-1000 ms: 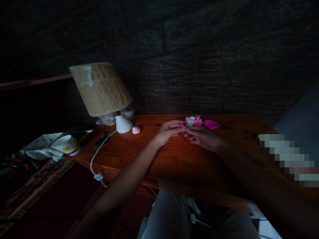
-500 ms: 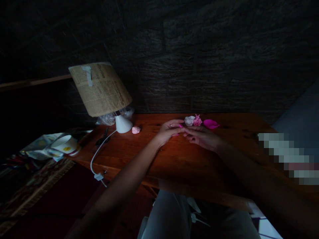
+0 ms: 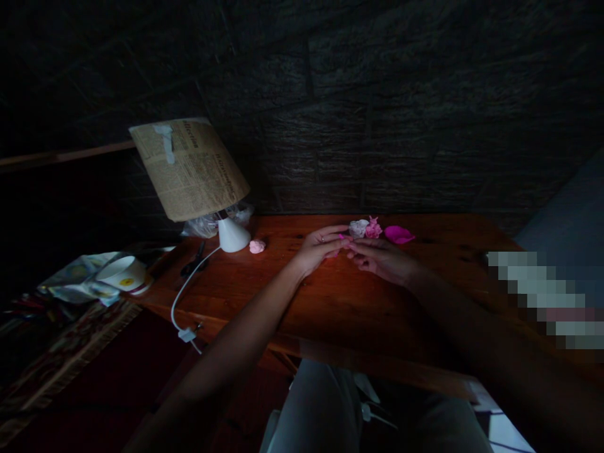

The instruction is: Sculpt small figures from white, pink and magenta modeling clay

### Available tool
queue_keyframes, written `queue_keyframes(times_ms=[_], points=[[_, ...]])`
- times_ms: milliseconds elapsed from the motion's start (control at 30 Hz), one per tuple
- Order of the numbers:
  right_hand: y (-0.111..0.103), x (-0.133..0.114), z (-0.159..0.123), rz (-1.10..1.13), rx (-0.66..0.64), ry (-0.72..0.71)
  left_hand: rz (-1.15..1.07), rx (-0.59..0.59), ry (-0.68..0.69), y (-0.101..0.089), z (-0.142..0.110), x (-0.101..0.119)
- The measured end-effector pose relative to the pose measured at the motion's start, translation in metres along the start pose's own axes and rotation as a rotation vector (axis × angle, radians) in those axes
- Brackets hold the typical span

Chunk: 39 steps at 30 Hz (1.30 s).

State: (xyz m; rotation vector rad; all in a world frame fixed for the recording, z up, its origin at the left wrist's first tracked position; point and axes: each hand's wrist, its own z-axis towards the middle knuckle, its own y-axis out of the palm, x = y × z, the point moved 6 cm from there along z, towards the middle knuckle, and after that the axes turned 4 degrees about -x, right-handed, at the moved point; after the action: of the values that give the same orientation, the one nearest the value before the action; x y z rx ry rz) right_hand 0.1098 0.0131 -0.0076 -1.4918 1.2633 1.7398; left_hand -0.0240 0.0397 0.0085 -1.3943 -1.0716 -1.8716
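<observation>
My left hand (image 3: 317,249), with a ring on one finger, is closed around a small bright pink piece (image 3: 341,238), mostly hidden by the fingers. Its kind I cannot make out. The fingertips of my right hand (image 3: 384,259) meet the left ones at that piece and pinch there. Just beyond the hands lie a white crumpled flower-like piece (image 3: 358,228) and a pink flower-like piece (image 3: 373,228), side by side. To their right is a flat magenta piece (image 3: 399,234), rounded like a petal.
A lamp (image 3: 193,170) with a newsprint shade stands left on the wooden table (image 3: 377,321), a pale pink lump (image 3: 257,246) by its base. Black scissors (image 3: 192,264) and a white cord (image 3: 175,302) are nearby. A white cup (image 3: 123,274) sits farther left. A dark wall rises behind.
The fingertips of both hands have shifted slightly around the pink piece, and less of it shows now. Things on the table stay where they were.
</observation>
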Motion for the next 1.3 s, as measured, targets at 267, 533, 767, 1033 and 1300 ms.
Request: queue_keyframes(times_ms=[267,533,767,1033,1300], points=[[-0.001,0.0008,-0.0002,-0.016,-0.025,0.016,0.004,-0.07,-0.028,0.0046,-0.0013,-0.0001],[0.0025,-0.0012,-0.0028,-0.034,-0.007,0.021,0.034,-0.122,-0.013,0.0069,-0.0027,0.0015],[-0.0001,0.0001,-0.0008,-0.055,-0.006,0.016,0.05,-0.106,-0.004,0.0031,-0.0003,-0.0011],[0.001,0.0003,-0.0006,-0.052,-0.018,-0.002,0.058,-0.103,-0.018,0.0035,-0.001,-0.0017],[0.0044,-0.0064,-0.0038,-0.014,0.011,-0.034,-0.039,-0.043,0.032,-0.0013,0.0029,0.0001]])
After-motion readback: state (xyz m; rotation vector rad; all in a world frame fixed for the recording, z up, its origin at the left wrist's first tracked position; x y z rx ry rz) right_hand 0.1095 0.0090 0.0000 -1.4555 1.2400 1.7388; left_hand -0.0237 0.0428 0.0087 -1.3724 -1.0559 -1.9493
